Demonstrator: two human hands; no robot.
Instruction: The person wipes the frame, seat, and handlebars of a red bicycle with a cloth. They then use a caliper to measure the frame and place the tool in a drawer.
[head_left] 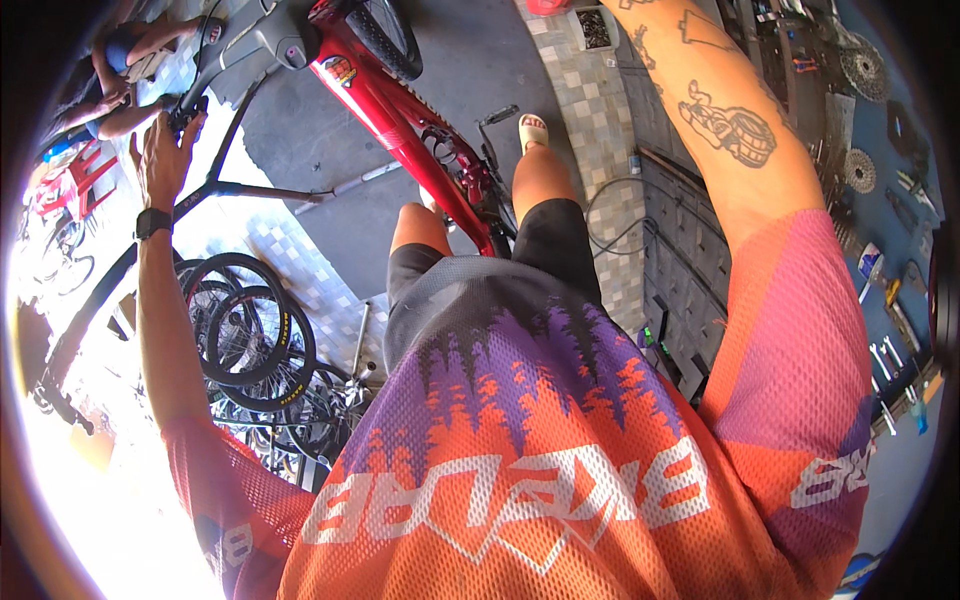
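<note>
At the far left a red chair [78, 195] is standing behind a seated second person [105, 75]. Just beside them the wearer's left hand [163, 160] is reaching up with fingers extended and slightly parted, their tips overlapping a dark fitting [188, 112]; whether they are gripping it cannot be told. A black watch [152, 223] is sitting on that wrist. Below, a black stand [213, 188] is spreading its legs, one bearing a small, pale marking too faint to make out. Black tires [308, 335] are leaning together further down, showing yellow lettering along their sidewalls.

Toward the upper middle the red bicycle [375, 115] is slanting down toward the wearer's legs, an orange badge [340, 70] showing on its thick tube; the badge's writing is too small to read. A black crank [492, 150] is jutting out near the wearer's sandal [533, 130]. Across the jersey [500, 400] large white lettering is running upside down, and similar white lettering is repeating on both sleeves.

The right arm [745, 130] is stretching past the upper edge, so the right hand's state cannot be told. Farthest right, sprockets [862, 70] and wrenches [882, 362] are hanging on a blue wall [895, 255].
</note>
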